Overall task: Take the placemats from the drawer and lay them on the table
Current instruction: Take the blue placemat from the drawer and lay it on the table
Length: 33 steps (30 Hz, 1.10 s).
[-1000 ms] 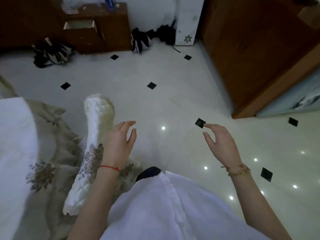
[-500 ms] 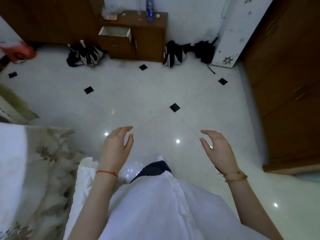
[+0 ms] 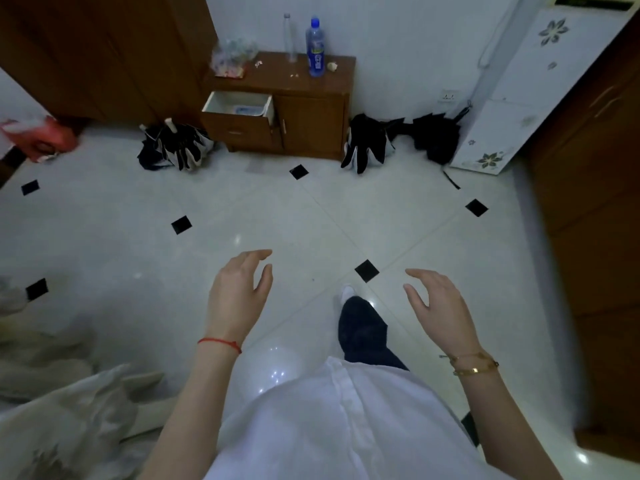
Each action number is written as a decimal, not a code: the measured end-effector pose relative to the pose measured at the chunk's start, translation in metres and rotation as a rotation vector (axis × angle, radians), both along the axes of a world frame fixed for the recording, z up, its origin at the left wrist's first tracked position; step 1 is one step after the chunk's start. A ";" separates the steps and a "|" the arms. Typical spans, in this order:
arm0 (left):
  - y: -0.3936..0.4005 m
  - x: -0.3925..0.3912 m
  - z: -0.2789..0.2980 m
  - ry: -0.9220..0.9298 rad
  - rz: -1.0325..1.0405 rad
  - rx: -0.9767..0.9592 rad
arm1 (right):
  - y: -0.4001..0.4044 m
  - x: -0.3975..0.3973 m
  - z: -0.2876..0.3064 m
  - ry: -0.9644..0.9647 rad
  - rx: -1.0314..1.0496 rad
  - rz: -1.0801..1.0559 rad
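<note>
My left hand [image 3: 239, 296] and right hand [image 3: 438, 306] hang over the floor [image 3: 104, 237], each grip released, fingers loosely curved and holding nothing. The open drawer [image 3: 239, 114] of the wooden cabinet [image 3: 311, 123] lies well beyond both hands, pulled out, with something pale blue inside; I cannot tell whether it is a placemat. A blue-labelled bottle [image 3: 316, 46] and a slim clear bottle [image 3: 289, 38] stand upright on the cabinet's top. Dark folded umbrellas [image 3: 176, 147] lie on either side of the cabinet. The floor between me and the cabinet is glossy white tile with small black diamond insets.
</note>
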<state>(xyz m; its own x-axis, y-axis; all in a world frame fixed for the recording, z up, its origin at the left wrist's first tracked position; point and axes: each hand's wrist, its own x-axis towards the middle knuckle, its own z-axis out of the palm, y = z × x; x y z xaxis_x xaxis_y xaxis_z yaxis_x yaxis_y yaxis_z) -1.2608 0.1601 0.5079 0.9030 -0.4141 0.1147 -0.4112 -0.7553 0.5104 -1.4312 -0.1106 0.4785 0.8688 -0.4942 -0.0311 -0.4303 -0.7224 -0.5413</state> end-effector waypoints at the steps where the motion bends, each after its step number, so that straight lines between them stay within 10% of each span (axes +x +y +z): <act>1: -0.010 0.019 -0.005 0.004 0.014 0.002 | -0.013 0.022 -0.005 0.001 0.003 0.006; 13: -0.117 0.257 0.019 -0.044 0.240 -0.059 | -0.158 0.348 0.030 -0.072 -0.083 0.275; 33: -0.063 0.689 0.006 -0.097 0.337 0.014 | -0.112 0.819 0.005 -0.087 -0.031 0.429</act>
<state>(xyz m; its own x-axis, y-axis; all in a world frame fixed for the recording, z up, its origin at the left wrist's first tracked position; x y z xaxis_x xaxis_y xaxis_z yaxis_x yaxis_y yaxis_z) -0.5722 0.0971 0.5142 0.9743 -0.0971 0.2031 -0.1839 -0.8636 0.4695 -0.6126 -0.2228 0.4836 0.9944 -0.0873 0.0603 -0.0414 -0.8425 -0.5371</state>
